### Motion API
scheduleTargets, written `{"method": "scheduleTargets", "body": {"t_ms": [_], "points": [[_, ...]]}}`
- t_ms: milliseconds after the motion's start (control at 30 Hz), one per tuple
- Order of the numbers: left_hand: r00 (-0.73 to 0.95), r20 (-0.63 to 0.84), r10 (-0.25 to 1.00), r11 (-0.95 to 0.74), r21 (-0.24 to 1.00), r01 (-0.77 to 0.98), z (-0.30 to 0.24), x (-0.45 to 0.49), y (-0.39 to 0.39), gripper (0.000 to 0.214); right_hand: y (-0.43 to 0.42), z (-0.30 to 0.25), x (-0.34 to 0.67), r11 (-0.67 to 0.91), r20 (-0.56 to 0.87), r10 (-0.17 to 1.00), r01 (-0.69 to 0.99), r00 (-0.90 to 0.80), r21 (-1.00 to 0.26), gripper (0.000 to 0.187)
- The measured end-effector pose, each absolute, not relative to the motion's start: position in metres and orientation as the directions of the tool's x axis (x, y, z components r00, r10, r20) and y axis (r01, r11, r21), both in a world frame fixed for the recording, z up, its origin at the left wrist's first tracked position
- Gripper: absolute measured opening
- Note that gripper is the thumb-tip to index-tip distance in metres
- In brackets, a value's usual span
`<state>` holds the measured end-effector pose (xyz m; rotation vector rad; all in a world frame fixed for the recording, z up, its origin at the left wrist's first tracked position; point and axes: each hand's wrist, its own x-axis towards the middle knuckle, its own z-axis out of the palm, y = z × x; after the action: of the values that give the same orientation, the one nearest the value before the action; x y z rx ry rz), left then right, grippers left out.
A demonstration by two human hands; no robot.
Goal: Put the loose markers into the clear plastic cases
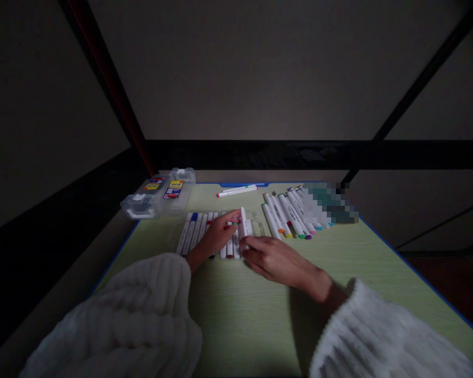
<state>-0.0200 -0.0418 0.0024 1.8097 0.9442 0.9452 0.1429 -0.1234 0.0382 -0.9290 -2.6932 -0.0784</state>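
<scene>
My right hand [271, 258] is closed on a white marker [243, 223], which points away from me over a clear plastic case [257, 229]. Several white markers [229, 248] lie side by side in that case, just left of the held one. My left hand [217, 234] reaches across the row with its fingers stretched out, the fingertips close to the far end of the held marker. Whether they touch it I cannot tell. Left of this hand, more white markers [188, 233] lie in a neat row, one with a blue cap, partly hidden by the hand.
Loose markers with coloured ends [294, 212] spread at the right, beside a blurred-out patch [331, 203]. Two markers [236, 191] lie near the far edge of the pale green table [244, 310]. Clear plastic cases [142, 206] with labels stand at the back left.
</scene>
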Motion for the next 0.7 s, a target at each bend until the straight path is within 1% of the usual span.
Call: {"method": "scheduleTargets", "body": {"t_ms": [167, 267, 400, 567, 700], "points": [[0.447, 0.226, 0.865, -0.376, 0.883, 0.282, 0.005, -0.019, -0.046, 0.047, -0.122, 0.038, 0.142, 0.8, 0.278, 0.572, 0.6, -0.772, 0.021, 0.022], [0.451, 0.242, 0.859, -0.404, 0.861, 0.308, 0.001, -0.019, -0.046, 0.045, -0.122, 0.039, 0.141, 0.802, 0.268, 0.569, 0.597, -0.777, 0.028, 0.02], [0.426, 0.264, 0.865, -0.42, 0.847, 0.327, -0.006, -0.018, -0.044, 0.046, -0.122, 0.038, 0.141, 0.805, 0.26, 0.571, 0.593, -0.778, 0.006, 0.02], [0.445, 0.215, 0.87, -0.39, 0.851, 0.352, -0.003, -0.02, -0.044, 0.047, -0.123, 0.037, 0.142, 0.786, 0.235, 0.609, 0.616, -0.758, -0.049, 0.021], [0.442, 0.208, 0.872, -0.388, 0.845, 0.367, 0.001, -0.021, -0.045, 0.048, -0.123, 0.038, 0.142, 0.769, 0.23, 0.635, 0.631, -0.737, -0.1, 0.023]]}}
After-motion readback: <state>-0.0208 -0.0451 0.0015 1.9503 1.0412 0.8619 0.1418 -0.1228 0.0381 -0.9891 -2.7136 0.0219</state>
